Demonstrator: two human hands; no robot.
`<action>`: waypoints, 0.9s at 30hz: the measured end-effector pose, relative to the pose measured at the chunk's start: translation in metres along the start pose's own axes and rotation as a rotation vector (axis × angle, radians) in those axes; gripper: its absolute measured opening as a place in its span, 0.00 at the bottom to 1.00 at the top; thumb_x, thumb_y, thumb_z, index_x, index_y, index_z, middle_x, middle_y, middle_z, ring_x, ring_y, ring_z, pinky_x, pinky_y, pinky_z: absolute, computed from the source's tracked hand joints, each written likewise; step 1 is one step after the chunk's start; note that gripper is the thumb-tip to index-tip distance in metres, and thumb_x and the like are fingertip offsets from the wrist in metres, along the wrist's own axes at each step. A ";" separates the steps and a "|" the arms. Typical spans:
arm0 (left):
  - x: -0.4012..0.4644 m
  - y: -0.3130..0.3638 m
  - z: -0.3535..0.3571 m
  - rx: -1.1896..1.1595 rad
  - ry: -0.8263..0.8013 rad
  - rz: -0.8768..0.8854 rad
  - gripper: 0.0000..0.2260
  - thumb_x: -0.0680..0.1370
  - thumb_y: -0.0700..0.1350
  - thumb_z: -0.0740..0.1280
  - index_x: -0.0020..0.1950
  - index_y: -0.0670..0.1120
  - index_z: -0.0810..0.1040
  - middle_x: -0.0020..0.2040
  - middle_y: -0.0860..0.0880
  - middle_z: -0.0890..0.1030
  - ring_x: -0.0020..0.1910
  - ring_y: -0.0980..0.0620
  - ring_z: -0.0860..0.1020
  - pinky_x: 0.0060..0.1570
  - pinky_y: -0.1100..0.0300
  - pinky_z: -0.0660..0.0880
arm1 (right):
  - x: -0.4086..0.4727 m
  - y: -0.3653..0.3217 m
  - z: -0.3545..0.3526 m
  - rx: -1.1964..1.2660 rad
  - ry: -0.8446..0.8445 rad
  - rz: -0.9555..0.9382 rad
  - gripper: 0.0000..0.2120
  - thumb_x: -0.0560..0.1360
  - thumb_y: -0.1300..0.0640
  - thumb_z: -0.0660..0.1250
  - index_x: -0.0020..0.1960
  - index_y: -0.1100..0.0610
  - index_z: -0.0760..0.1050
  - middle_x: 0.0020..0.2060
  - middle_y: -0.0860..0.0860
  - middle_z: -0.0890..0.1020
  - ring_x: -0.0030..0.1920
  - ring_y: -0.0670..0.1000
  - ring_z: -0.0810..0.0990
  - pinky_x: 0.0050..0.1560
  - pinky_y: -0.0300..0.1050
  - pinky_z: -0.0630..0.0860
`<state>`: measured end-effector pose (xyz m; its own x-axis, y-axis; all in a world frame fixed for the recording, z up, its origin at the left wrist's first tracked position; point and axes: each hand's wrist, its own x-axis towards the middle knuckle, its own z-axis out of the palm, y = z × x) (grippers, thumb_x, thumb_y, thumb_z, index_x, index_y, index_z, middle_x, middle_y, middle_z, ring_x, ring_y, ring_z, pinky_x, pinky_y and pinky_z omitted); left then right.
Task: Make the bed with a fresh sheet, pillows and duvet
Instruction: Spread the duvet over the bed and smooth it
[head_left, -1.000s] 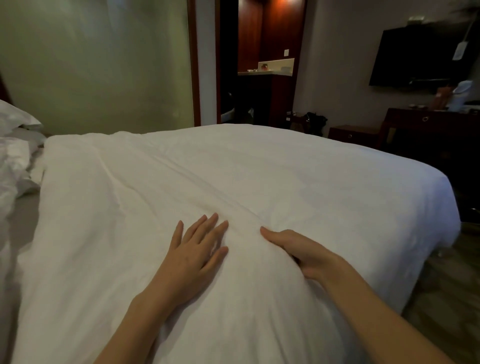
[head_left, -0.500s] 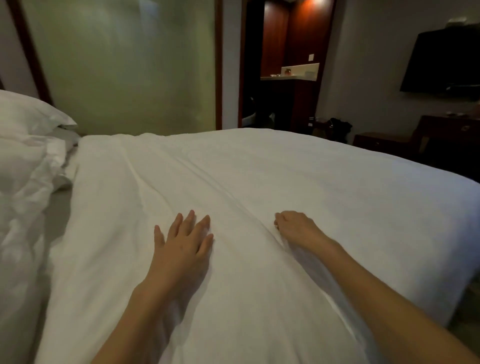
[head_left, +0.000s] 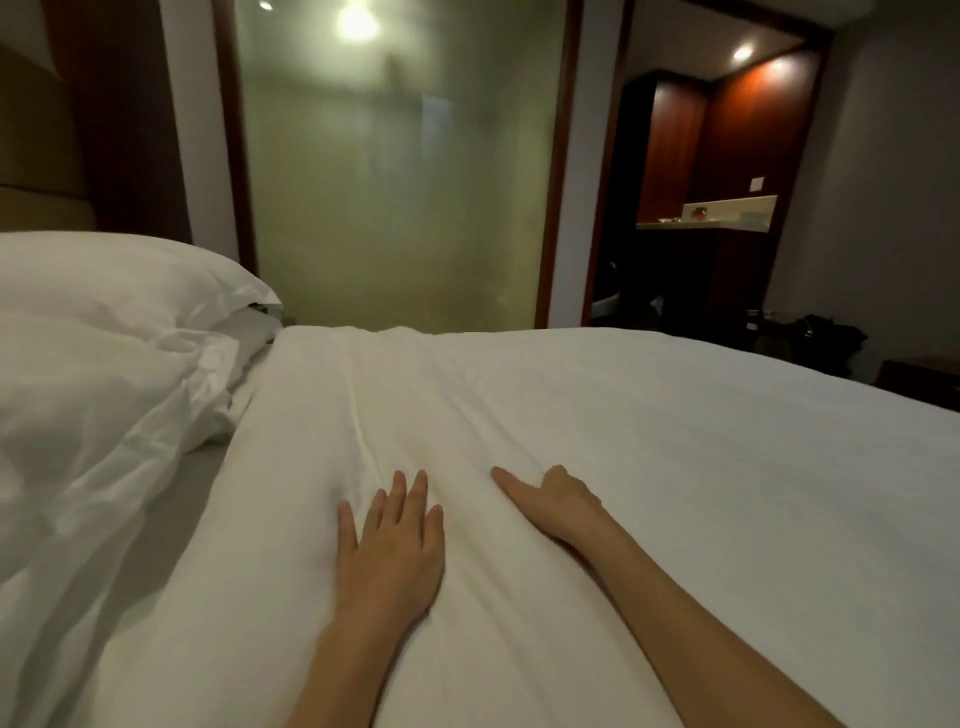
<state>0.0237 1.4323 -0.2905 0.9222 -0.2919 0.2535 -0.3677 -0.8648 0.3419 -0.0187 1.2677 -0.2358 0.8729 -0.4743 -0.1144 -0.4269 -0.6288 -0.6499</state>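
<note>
A white duvet lies spread over the bed, with shallow creases running away from me down its middle. My left hand presses flat on it, fingers straight and slightly spread. My right hand rests on the duvet just to the right, fingers extended along a crease. A white pillow sits at the head of the bed on the left. In front of it lies a rumpled heap of white bedding. A strip of grey sheet shows between the heap and the duvet.
A frosted glass wall stands beyond the bed. To its right a dark doorway opens onto a counter. A dark bag and a low wooden piece of furniture sit on the far right. The headboard rises at left.
Both hands have slid forward across the duvet toward the far side. My right hand has gone from curled to fingers stretched out. The view has turned left toward the pillow.
</note>
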 end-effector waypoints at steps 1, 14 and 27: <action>0.007 -0.003 0.005 -0.014 0.039 0.012 0.24 0.83 0.53 0.43 0.79 0.54 0.42 0.79 0.55 0.46 0.77 0.55 0.49 0.74 0.46 0.39 | 0.014 -0.006 0.005 -0.096 0.014 -0.024 0.35 0.78 0.36 0.56 0.72 0.62 0.62 0.69 0.57 0.70 0.66 0.58 0.71 0.60 0.44 0.69; 0.025 -0.019 0.002 0.133 0.060 -0.063 0.23 0.82 0.54 0.42 0.78 0.56 0.51 0.78 0.61 0.49 0.77 0.59 0.45 0.64 0.38 0.25 | 0.065 0.055 -0.010 -0.111 -0.048 0.114 0.20 0.79 0.50 0.60 0.60 0.66 0.73 0.53 0.58 0.80 0.47 0.53 0.77 0.38 0.39 0.67; 0.026 -0.028 -0.010 -0.029 0.082 -0.150 0.22 0.82 0.56 0.46 0.76 0.56 0.57 0.76 0.61 0.59 0.76 0.57 0.51 0.65 0.35 0.28 | 0.045 -0.026 -0.013 0.947 -0.182 -0.083 0.15 0.81 0.55 0.59 0.63 0.63 0.74 0.40 0.50 0.83 0.29 0.43 0.81 0.29 0.31 0.75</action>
<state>0.0565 1.4528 -0.2839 0.9547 -0.1249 0.2701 -0.2307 -0.8839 0.4068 0.0286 1.2546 -0.2146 0.9488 -0.2985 -0.1038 -0.0643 0.1392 -0.9882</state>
